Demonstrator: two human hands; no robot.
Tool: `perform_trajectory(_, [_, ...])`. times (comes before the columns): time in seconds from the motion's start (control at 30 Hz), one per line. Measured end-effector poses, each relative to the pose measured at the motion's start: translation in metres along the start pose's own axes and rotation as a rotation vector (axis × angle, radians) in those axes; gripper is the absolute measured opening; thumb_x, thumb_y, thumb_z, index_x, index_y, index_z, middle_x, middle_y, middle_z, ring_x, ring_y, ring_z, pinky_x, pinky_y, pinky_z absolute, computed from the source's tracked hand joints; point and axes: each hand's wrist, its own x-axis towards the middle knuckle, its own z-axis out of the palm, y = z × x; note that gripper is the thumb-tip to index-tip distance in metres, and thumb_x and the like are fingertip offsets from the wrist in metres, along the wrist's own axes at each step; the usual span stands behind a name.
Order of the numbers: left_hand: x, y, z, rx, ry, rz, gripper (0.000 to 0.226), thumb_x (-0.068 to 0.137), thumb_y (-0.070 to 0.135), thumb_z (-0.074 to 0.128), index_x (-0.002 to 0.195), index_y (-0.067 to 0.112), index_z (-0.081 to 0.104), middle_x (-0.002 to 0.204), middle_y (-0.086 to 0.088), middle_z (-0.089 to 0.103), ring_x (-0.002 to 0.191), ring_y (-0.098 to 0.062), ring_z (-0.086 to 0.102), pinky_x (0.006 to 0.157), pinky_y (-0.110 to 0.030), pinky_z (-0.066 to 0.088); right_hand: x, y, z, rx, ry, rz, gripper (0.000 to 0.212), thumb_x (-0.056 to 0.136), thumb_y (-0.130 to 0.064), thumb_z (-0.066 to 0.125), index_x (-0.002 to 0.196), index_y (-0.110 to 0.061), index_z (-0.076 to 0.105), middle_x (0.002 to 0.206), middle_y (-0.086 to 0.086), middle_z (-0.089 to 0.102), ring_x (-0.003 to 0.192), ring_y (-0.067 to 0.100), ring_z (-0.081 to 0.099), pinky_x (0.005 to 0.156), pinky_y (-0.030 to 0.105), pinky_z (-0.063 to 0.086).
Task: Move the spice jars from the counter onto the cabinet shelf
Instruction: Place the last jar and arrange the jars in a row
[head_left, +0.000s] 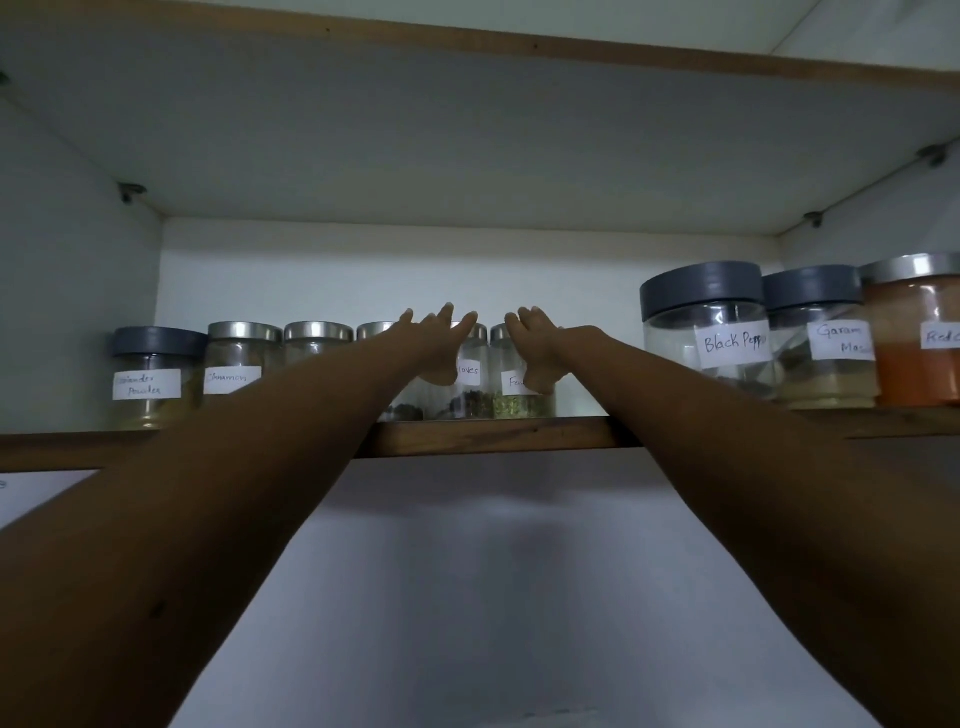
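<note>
My left hand (440, 345) and right hand (535, 348) reach up with fingers spread, resting against round glass jars (470, 379) with steel lids. They stand in a row on the wooden shelf (493, 436), with bigger grey-lidded jars (706, 327) just beside them.

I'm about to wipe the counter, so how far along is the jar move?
Mostly done, it seems: nine jars already stand on the shelf, from the coriander jar to the red powder jar. In hand: the left hand and right hand are spread open against the cloves jar and its neighbour jar, with no closed grip. The counter is out of view, so I cannot tell what is left.
</note>
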Motion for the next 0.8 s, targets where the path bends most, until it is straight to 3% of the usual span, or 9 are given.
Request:
perform_trajectory(0.1, [0.0,0.0,0.002,-0.012,0.027,-0.008,0.08,0.094,0.019,0.047,0.148,0.021,-0.013,0.156,-0.013,-0.014,0.145,-0.027,-0.001,0.115,-0.047,-0.001,-0.001,0.001,0.003,0.012,-0.027,0.001,0.09,0.087,-0.007,0.053,0.145,-0.004,-0.016,0.153,0.015,-0.021,0.143,0.028,-0.013,0.115,0.047,0.016])
perform_trajectory(0.3, [-0.002,-0.004,0.005,-0.027,0.099,0.009,0.088,0.094,0.022,0.05,0.145,0.022,-0.022,0.155,-0.014,-0.02,0.145,-0.028,-0.006,0.114,-0.051,-0.002,-0.005,-0.001,0.001,0.03,0.062,0.031,0.088,0.09,-0.007,0.052,0.145,-0.006,-0.017,0.153,0.015,-0.024,0.143,0.03,-0.012,0.116,0.045,0.003])
perform_trajectory(0.4, [-0.008,-0.009,-0.006,0.063,0.188,0.024,0.084,0.094,0.039,0.049,0.147,0.026,-0.013,0.157,-0.012,-0.013,0.145,-0.029,-0.006,0.113,-0.054,-0.002,-0.008,-0.004,-0.006,-0.015,0.193,0.042,0.073,0.091,-0.009,0.049,0.148,-0.005,0.003,0.156,0.018,-0.004,0.143,0.036,0.007,0.114,0.044,0.017])
perform_trajectory(0.47, [-0.018,-0.011,-0.021,0.166,0.23,0.068,0.066,0.095,0.042,0.045,0.149,0.028,0.01,0.158,-0.006,0.003,0.145,-0.026,0.0,0.113,-0.054,-0.001,-0.015,-0.009,-0.015,-0.036,0.319,0.038,0.05,0.09,-0.01,0.052,0.136,-0.003,0.036,0.145,0.019,0.028,0.129,0.035,0.035,0.099,0.04,0.038])
perform_trajectory(0.53, [-0.033,-0.01,-0.038,0.187,0.284,0.109,0.048,0.095,0.039,0.044,0.141,0.027,0.037,0.154,-0.002,0.026,0.144,-0.023,0.012,0.114,-0.051,0.002,-0.025,-0.013,-0.025,-0.018,0.449,0.044,0.032,0.087,-0.008,0.055,0.118,-0.001,0.053,0.125,0.017,0.047,0.111,0.032,0.048,0.082,0.038,0.044])
perform_trajectory(0.7, [-0.07,-0.008,-0.072,0.178,0.306,0.173,0.029,0.093,0.026,0.043,0.112,0.022,0.064,0.122,0.003,0.064,0.117,-0.019,0.054,0.112,-0.042,0.022,-0.05,-0.016,-0.046,-0.039,0.534,0.023,0.019,0.084,-0.01,0.057,0.099,0.001,0.059,0.101,0.015,0.06,0.094,0.031,0.055,0.068,0.033,0.038])
perform_trajectory(0.8, [-0.083,-0.002,-0.086,0.08,0.257,0.126,0.029,0.089,0.023,0.042,0.103,0.018,0.067,0.107,-0.002,0.069,0.1,-0.024,0.062,0.092,-0.042,0.048,-0.066,-0.014,-0.06,-0.15,0.515,-0.049,0.007,0.082,-0.009,0.055,0.078,-0.003,0.055,0.084,0.011,0.059,0.082,0.031,0.05,0.066,0.032,0.031])
